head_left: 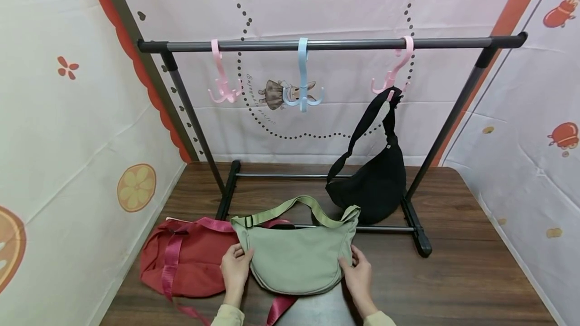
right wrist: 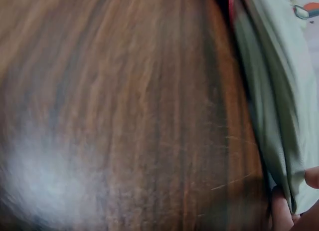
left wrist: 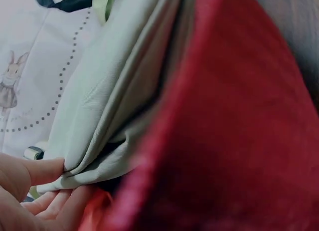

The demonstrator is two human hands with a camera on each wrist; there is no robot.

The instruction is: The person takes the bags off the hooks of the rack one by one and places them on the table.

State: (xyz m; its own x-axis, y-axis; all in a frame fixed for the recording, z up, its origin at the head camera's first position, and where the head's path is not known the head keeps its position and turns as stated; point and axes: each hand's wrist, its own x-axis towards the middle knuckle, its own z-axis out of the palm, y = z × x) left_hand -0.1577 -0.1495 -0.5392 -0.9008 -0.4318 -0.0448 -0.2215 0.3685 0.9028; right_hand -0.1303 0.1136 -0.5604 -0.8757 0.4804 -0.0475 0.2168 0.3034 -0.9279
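Observation:
A light green shoulder bag [head_left: 296, 255] is held upright at the front of the table, its green strap [head_left: 312, 205] arching above the opening. My left hand [head_left: 236, 268] pinches its left side; in the left wrist view the thumb and fingers [left wrist: 47, 171] grip the folded fabric edge. My right hand [head_left: 359, 275] pinches the opposite side, and its fingers [right wrist: 281, 211] show at the bag's edge in the right wrist view. Beside the left hand lies a red bag [head_left: 199, 260] with a shiny red strap [head_left: 171, 265], partly behind the green bag.
A black rack's top bar [head_left: 272, 46] carries a pink hook [head_left: 222, 77], a blue hook [head_left: 303, 74] and another pink hook [head_left: 394, 72]. From the right pink hook a black bag [head_left: 376, 185] hangs by its strap. Printed cloth walls surround the wooden table [head_left: 476, 265].

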